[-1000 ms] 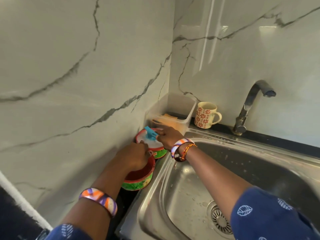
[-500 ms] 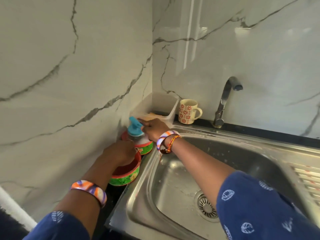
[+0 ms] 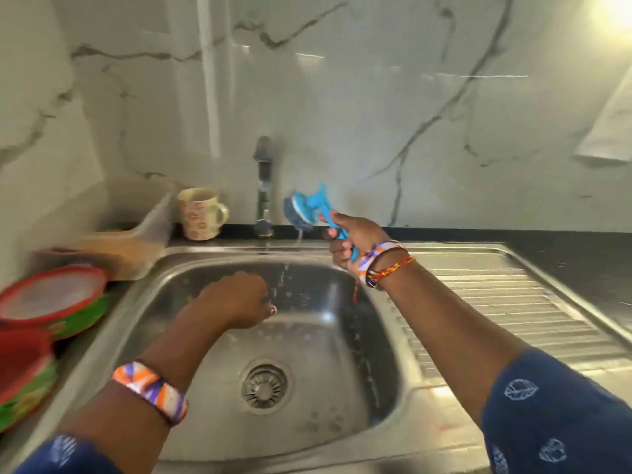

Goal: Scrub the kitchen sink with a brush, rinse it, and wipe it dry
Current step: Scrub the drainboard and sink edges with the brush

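stainless steel sink (image 3: 427,398) fills the middle of the view, its basin wet and flecked with drops, the round drain strainer (image 3: 264,388) near the front of the basin floor; a ribbed draining board (image 3: 513,302) runs off to the right of the basin. right hand (image 3: 352,239) is raised over the back right rim of the sink, fingers wrapped round the handle of a blue brush (image 3: 307,208); the brush head points left toward the tap (image 3: 263,186), close beside it but apart from it, and a thin trickle of water hangs from the head down toward the rim. left hand (image 3: 239,301) hovers over the basin with the fingers curled under into a loose fist; it appears to grasp nothing, though the fingertips are turned away and blurred, so i cannot tell for sure. both wrists carry orange, purple and white bands, the right one also a beaded string; dark blue sleeves with a pale leaf print show at the bottom corners.

behind the sink, on the dark counter strip against the marble wall, a cream mug (image 3: 200,213) with red flowers stands just left of the tap; left of the mug a clear plastic tub (image 3: 136,241) sits in the corner, blurred. along the left edge of the sink lie red-and-green containers, one with a pale lid (image 3: 51,295) facing up, another (image 3: 24,371) nearer the front, partly cut off by the frame.
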`<state>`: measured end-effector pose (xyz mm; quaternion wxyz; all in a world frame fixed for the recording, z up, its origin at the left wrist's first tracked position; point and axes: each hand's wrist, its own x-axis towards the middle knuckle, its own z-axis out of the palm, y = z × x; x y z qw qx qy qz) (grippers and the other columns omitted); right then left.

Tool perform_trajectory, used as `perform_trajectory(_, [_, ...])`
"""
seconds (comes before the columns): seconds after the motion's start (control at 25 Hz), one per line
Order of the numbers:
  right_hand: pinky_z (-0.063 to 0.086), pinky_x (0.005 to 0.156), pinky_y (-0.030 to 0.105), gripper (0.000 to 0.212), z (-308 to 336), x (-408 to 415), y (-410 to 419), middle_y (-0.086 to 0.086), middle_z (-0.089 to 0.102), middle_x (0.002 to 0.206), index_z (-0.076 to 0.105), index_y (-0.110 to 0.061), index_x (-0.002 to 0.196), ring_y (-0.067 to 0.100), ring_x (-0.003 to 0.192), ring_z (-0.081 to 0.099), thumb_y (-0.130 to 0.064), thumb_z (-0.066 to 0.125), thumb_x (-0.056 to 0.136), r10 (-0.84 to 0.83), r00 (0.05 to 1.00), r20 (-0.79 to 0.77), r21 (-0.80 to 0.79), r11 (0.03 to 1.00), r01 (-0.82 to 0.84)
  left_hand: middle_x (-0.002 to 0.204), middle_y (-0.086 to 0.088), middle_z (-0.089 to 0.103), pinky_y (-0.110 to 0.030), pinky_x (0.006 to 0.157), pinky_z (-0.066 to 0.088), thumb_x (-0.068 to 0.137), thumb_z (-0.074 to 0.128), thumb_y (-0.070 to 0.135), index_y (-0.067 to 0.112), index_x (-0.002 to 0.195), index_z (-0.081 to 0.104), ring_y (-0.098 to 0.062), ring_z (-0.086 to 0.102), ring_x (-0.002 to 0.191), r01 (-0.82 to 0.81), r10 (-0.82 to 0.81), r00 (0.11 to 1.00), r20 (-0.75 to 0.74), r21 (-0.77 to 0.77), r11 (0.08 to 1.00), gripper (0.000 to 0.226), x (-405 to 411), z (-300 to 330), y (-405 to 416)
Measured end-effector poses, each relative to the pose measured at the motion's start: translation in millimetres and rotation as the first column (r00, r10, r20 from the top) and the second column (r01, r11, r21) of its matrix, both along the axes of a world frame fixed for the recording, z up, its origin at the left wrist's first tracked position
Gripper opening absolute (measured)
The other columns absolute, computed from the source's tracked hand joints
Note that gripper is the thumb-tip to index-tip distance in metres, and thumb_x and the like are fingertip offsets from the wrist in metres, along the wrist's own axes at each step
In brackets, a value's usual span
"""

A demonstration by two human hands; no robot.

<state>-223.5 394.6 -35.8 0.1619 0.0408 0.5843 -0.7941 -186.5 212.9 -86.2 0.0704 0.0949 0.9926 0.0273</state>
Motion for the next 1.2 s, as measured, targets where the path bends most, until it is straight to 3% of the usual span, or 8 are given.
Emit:
perform_trajectory(0.16, [0.027, 0.03, 0.004, 0.023, -10.7, -16.7, 112.5, -0.003, 0.046, 0.048, 0.046, -0.016, 0.077, 0.001, 0.022, 0.033, -0.02, 0.039, 0.099, -0.317, 0.946, 0.066, 0.115, 0.944, 0.309, 0.14, -0.004, 0.049, -0.035, 0.102, 0.041, 0.092, 0.05, 0.047, 0.018, 0.132, 0.052, -0.023, 0.049, 0.126, 0.113, -0.113, 0.991, 0.073, 0.013, 0.994, 0.049, -29.1, -5.6, 80.2])
perform_trajectory(0.28, [0.031, 0.032, 0.007, 0.02, -29.7, -38.0, 179.7, 0.008, 0.049, 0.062, 0.049, -0.009, 0.075, 0.004, 0.024, 0.042, -0.012, 0.047, 0.095, -0.506, 0.862, -0.027, 0.405, 0.783, 0.472, 0.15, -0.004, 0.037, -0.034, 0.109, 0.031, 0.095, 0.045, 0.045, 0.018, 0.142, 0.04, -0.023, 0.036, 0.137, 0.144, -0.145, 0.986, 0.085, 0.018, 0.989, 0.055, -40.3, -15.8, 122.2])
perform_trajectory(0.44, [0.045, 0.069, 0.028, 0.028, -66.5, -61.4, 189.1, 0.02, 0.061, 0.11, 0.058, 0.004, 0.114, 0.03, 0.091, 0.063, -0.011, 0.046, 0.094, -0.248, 0.954, -0.169, 0.887, 0.383, 0.257, 0.15, -0.005, 0.035, -0.032, 0.109, 0.031, 0.097, 0.046, 0.041, 0.015, 0.144, 0.036, -0.022, 0.036, 0.137, 0.101, -0.108, 0.988, 0.106, 0.068, 0.993, 0.055, -52.9, -35.6, 143.9])
perform_trajectory(0.52, [0.044, 0.089, 0.031, 0.034, -80.7, -68.1, 161.3, 0.018, 0.06, 0.125, 0.059, -0.001, 0.124, 0.032, 0.115, 0.057, -0.011, 0.046, 0.094, -0.074, 0.977, -0.199, 0.904, 0.371, 0.212, 0.149, -0.005, 0.037, -0.031, 0.108, 0.032, 0.097, 0.047, 0.039, 0.015, 0.143, 0.037, -0.022, 0.037, 0.136, 0.062, -0.069, 0.991, 0.113, 0.065, 0.996, 0.053, -64.0, -43.9, 150.4])
perform_trajectory(0.64, [0.044, 0.083, 0.027, 0.037, -82.3, -73.9, 140.4, 0.014, 0.063, 0.11, 0.059, -0.007, 0.127, 0.025, 0.099, 0.06, -0.012, 0.047, 0.092, 0.104, 0.974, -0.201, 0.896, 0.421, 0.14, 0.146, -0.007, 0.042, -0.031, 0.105, 0.036, 0.098, 0.047, 0.032, 0.015, 0.141, 0.04, -0.023, 0.043, 0.132, 0.016, -0.021, 0.997, 0.07, 0.069, 0.997, 0.047, -87.1, -52.9, 160.6])
perform_trajectory(0.8, [0.043, 0.059, 0.024, 0.034, -71.1, -84.0, 228.8, 0.009, 0.06, 0.085, 0.059, 0.001, 0.124, 0.018, 0.063, 0.053, -0.01, 0.051, 0.092, -0.067, 0.984, -0.164, 0.845, 0.505, 0.176, 0.139, -0.009, 0.049, -0.031, 0.097, 0.042, 0.099, 0.046, 0.026, 0.014, 0.136, 0.043, -0.026, 0.05, 0.124, 0.006, -0.008, 1.0, 0.027, 0.07, 0.998, 0.039, -111.4, -55.3, 178.7])
perform_trajectory(0.96, [0.046, 0.064, 0.033, 0.039, -50.7, -81.6, 344.4, 0.022, 0.055, 0.13, 0.049, 0.002, 0.131, 0.023, 0.077, 0.057, -0.011, 0.049, 0.094, -0.343, 0.932, -0.113, 0.926, 0.305, 0.224, 0.128, -0.005, 0.058, -0.03, 0.091, 0.044, 0.094, 0.056, 0.027, 0.018, 0.124, 0.057, -0.023, 0.057, 0.114, 0.005, -0.011, 0.998, 0.061, 0.102, 0.995, 0.031, -126.6, -57.6, 184.3])
perform_trajectory(1.2, [0.041, 0.06, 0.023, 0.036, -68.3, -81.0, 329.5, 0.024, 0.056, 0.126, 0.052, 0.006, 0.127, 0.035, 0.115, 0.055, -0.008, 0.046, 0.095, -0.465, 0.86, -0.212, 0.912, 0.223, 0.345, 0.112, -0.008, 0.064, -0.026, 0.077, 0.043, 0.093, 0.056, 0.024, 0.012, 0.106, 0.065, -0.021, 0.06, 0.097, 0.061, -0.078, 0.988, 0.131, 0.131, 0.99, 0.02, -138.1, -61.9, 191.5])
